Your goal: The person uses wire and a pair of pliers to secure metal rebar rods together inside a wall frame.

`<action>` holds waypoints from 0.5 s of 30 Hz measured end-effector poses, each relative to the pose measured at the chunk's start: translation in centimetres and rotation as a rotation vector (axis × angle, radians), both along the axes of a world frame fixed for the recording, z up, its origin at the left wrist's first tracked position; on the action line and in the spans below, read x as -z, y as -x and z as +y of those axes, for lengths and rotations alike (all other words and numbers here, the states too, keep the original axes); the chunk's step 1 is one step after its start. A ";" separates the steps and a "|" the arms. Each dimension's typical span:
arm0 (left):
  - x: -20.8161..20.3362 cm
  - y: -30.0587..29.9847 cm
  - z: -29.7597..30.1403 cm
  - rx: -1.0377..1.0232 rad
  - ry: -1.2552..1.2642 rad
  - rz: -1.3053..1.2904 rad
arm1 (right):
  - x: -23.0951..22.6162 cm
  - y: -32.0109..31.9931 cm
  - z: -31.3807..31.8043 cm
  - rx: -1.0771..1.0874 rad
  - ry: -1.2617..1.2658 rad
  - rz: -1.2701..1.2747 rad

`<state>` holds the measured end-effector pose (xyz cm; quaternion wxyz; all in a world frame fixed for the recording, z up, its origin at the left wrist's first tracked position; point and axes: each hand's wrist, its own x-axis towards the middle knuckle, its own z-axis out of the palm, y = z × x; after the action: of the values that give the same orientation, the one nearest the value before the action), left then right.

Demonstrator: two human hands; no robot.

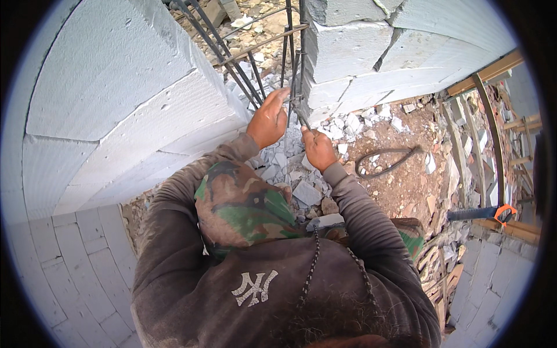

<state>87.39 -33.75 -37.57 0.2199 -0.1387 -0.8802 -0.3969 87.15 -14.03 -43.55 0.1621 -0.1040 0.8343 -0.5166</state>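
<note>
Upright dark rebar (pixel 288 52) stands in the gap between two pale block walls, crossed by a thinner tie bar (pixel 264 43). Against the foot of this rebar, my left hand (pixel 270 120) is closed with its fingers curled at the bars; the fingertips are partly hidden. A thin rod or wire hangs straight down beside that hand. Lower and to the right, my right hand (pixel 318 149) is closed around the end of a slim dark metal tool (pixel 302 119). The tool's upper end meets the rebar beside the right wall's edge, too small to make out.
Block walls rise at left (pixel 75 75) and right (pixel 354 52). Broken white rubble (pixel 307 193) covers the ground by my knees. A dark wire loop (pixel 387 162) lies on the soil at right. Farther right are timber pieces (pixel 486 71) and a handsaw (pixel 473 214) with an orange-edged handle.
</note>
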 end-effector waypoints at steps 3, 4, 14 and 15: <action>-0.8 -1.6 0.0 0.035 0.036 0.036 | -0.3 0.6 0.6 -0.093 0.438 -0.700; -1.0 -2.1 -0.2 0.066 0.054 0.057 | -0.4 0.8 0.8 -0.138 0.560 -0.866; 1.8 2.4 2.5 0.230 -1.219 -1.202 | -0.8 1.7 1.8 -0.377 0.767 -1.072; 2.3 3.2 3.1 0.373 -1.267 -1.150 | -1.1 1.6 1.9 -0.335 0.689 -1.041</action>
<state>84.19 -30.61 -39.85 -0.2909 0.0897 -0.4316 -0.8491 85.59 -12.16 -42.46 0.5815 -0.0148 0.4052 -0.7054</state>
